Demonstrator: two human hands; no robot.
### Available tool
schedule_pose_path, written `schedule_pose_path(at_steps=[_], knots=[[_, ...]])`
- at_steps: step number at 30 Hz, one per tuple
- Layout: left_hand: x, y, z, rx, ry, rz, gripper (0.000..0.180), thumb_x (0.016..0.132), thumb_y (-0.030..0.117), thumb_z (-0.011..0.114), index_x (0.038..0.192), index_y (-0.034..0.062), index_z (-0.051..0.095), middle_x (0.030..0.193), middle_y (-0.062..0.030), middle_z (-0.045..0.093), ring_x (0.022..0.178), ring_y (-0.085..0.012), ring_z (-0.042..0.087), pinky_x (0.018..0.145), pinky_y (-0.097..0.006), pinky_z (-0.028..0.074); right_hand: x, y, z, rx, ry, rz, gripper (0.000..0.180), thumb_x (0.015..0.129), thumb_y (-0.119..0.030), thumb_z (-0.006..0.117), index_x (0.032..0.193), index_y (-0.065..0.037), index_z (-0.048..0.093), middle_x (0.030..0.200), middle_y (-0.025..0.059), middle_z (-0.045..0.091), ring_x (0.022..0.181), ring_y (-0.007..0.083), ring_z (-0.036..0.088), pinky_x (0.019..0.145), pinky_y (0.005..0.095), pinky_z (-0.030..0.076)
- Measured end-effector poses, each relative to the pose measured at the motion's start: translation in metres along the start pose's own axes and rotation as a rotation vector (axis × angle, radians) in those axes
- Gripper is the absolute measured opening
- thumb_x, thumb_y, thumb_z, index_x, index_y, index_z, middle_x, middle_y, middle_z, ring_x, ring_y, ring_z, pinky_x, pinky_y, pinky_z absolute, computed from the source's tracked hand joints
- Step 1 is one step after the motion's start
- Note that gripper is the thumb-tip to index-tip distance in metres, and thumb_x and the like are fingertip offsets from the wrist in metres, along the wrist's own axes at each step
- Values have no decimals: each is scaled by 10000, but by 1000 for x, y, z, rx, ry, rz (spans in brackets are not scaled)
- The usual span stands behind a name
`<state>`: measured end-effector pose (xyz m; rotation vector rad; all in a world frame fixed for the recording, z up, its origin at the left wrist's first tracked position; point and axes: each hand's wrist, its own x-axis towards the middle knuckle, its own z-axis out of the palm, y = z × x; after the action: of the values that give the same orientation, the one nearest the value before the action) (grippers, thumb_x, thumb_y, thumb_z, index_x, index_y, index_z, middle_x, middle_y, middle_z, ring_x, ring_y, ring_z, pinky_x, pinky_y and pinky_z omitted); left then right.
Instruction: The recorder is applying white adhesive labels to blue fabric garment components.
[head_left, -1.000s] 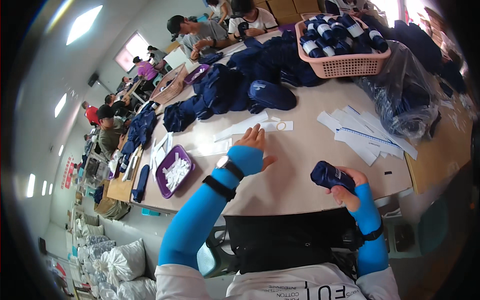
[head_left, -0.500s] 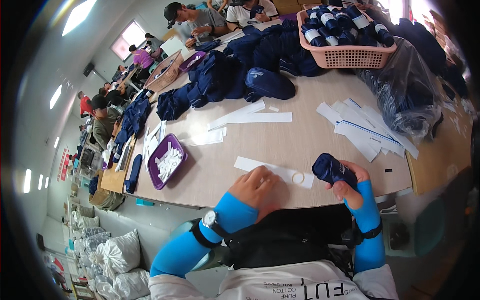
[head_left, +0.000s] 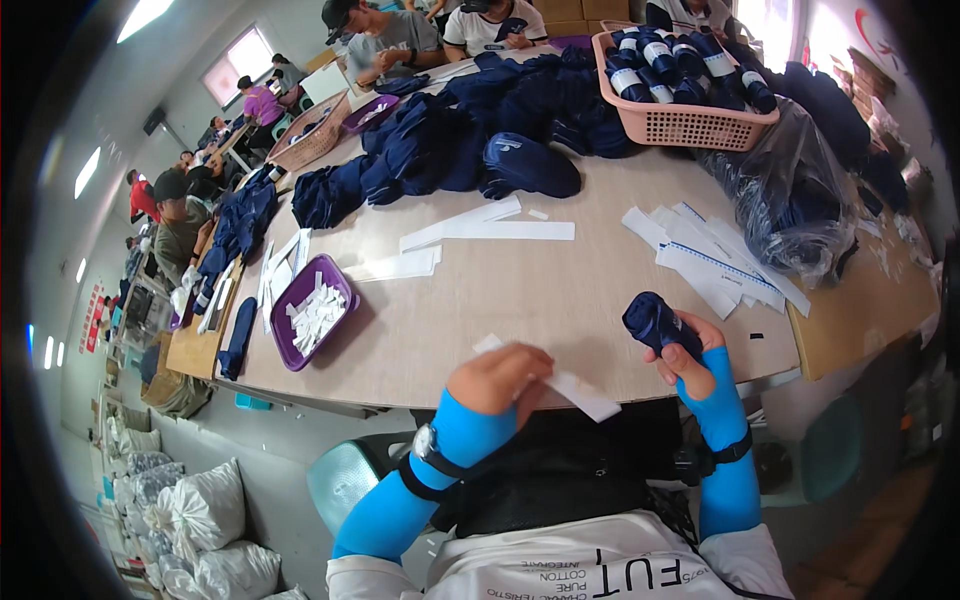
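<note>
near the purple tray [head_left: 345, 285], left hand [head_left: 505, 375] seemingly pinches a paper strip [head_left: 580, 392].

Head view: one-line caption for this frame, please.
Left hand grips a white paper strip; right hand holds a rolled navy garment at the table.

Bare desk [head_left: 520, 290] btwn purple tray [head_left: 312, 312] & paper strips [head_left: 705, 255] gives free passage; navy pile [head_left: 470, 140], pink basket [head_left: 680, 115] block far side.

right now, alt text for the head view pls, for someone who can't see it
The person's left hand holds a white paper strip at the table edge while the right hand holds a rolled navy garment. Behind are a purple tray and pink basket.
</note>
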<state>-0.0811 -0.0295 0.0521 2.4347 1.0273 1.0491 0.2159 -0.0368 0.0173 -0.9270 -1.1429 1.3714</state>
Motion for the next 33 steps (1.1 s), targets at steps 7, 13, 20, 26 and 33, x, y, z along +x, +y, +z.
schedule_pose_path(at_steps=[7,13,20,26,33], knots=[[22,-19,-23,-268,222,-516,166,941,26,765,1046,1,639,861,-30,699,695,-56,594,632,-204,476,2,7,-5,-29,-19,-21,676,910,-411,814,1331,73,601,929,125,723,633,66,514,578,223,432],[11,-10,-34,-168,203,-226,193,813,-2,762,974,39,663,867,-89,709,791,-215,666,746,-314,524,-1,7,-5,-44,-6,-7,707,909,-440,818,1333,80,595,928,123,720,632,63,513,586,230,446],[-13,-5,-35,322,146,222,379,606,-99,718,941,79,692,1057,-97,711,1041,-356,651,865,-421,551,1,5,-4,-33,-30,-21,762,889,-468,834,1357,75,576,928,121,710,613,66,493,562,227,415],[-48,-33,-24,173,-55,12,436,595,-95,729,995,79,720,1160,-98,716,1108,-370,653,946,-442,553,1,4,-2,-44,-29,-21,673,919,-411,815,1342,65,599,937,113,717,638,57,501,582,225,435],[-46,-8,-26,248,-71,53,444,697,0,814,1114,113,710,1242,-89,709,1233,-340,650,1023,-464,493,1,4,-4,-69,-29,-14,618,952,-347,779,1362,72,584,946,116,719,634,62,504,581,230,442]])
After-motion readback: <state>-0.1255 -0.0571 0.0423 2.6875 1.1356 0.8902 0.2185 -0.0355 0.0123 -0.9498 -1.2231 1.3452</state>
